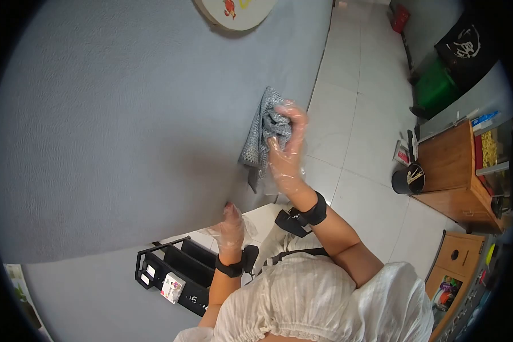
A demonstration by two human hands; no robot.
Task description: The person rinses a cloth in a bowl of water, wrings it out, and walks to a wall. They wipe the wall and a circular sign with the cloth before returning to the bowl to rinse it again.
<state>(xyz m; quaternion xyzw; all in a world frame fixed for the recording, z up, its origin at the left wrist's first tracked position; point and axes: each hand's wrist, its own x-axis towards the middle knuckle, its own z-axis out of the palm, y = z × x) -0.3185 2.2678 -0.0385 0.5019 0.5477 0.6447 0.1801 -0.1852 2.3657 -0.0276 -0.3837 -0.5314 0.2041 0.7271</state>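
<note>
My right hand [289, 148], in a clear plastic glove, grips a bunched grey mesh cleaning cloth [257, 134]. Part of the cloth hangs loose to the left of the fingers, over the large grey textured surface [125, 142]. Lower down, by the near edge of that surface, my left hand [230, 228] wears the same kind of glove. A fingertip of it points up toward the surface, and I see nothing in this hand. Black bands with small boxes sit on both wrists.
A round board with a red painted figure [236, 12] is at the top. Below stands a black rack [191, 268] with a small box [172, 288]. Across the tiled floor [347, 125] are a green bin [436, 88], a wooden cabinet [444, 165] and a black bin [407, 179].
</note>
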